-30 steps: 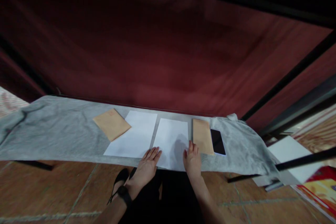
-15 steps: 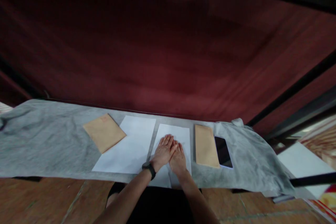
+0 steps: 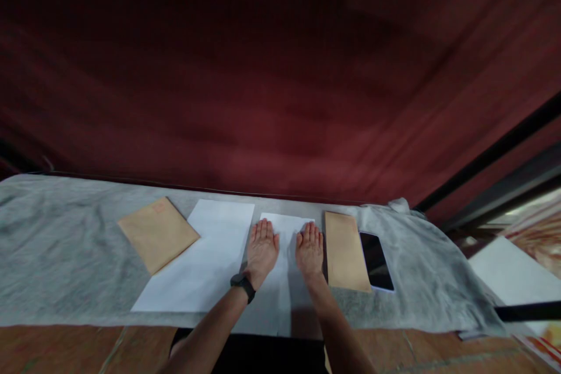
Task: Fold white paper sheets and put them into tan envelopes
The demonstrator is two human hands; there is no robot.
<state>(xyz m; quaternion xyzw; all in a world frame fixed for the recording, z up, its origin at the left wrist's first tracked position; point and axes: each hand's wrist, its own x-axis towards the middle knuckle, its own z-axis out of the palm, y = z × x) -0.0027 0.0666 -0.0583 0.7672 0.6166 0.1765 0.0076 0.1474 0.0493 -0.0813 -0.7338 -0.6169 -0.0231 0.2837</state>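
Note:
My left hand point(image 3: 262, 250) and my right hand point(image 3: 310, 250) lie flat, fingers stretched out, side by side on a white sheet of paper point(image 3: 284, 225) on a grey cloth point(image 3: 65, 257). A black watch point(image 3: 243, 285) is on my left wrist. A second white sheet point(image 3: 205, 263) lies just left of my left hand. A tan envelope point(image 3: 345, 250) lies right beside my right hand, and another tan envelope point(image 3: 158, 234) sits farther left, turned at an angle.
A black phone point(image 3: 376, 252) lies face up right of the near envelope. A dark red curtain point(image 3: 280, 70) hangs behind the cloth-covered surface. White sheets point(image 3: 508, 272) and a black bar point(image 3: 526, 311) are at the right. Brown floor tiles point(image 3: 56, 350) show below.
Both hands slid from the sheet's near edge up to its middle, then spread apart and moved toward its far edge. The view has shifted closer to the table.

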